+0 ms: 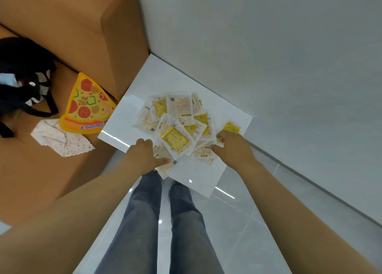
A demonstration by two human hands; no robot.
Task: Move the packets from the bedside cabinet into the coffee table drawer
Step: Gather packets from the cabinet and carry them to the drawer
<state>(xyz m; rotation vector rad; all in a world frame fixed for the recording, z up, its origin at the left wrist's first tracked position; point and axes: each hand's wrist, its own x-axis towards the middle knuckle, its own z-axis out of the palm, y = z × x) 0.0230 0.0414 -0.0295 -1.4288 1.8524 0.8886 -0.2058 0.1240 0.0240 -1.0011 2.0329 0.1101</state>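
Observation:
A pile of several small packets [177,125], some yellow and some pale, lies on the white top of the bedside cabinet [148,83]. One yellow packet [231,127] sits apart at the right. My left hand [146,153] is at the pile's near left edge, its thumb pressed on a pale packet [165,164] that overhangs the cabinet's front edge, its fingers curled over it. My right hand [232,144] is at the pile's right edge, with thumb and curled fingers closing on the packets there. The coffee table drawer is not in view.
A brown bed or sofa [62,36] stands left of the cabinet and carries a pizza-slice cushion [86,104], a black bag [22,75] and a patterned cloth [62,139]. White walls meet behind the cabinet. My jeans-clad legs [157,222] stand on glossy tiles.

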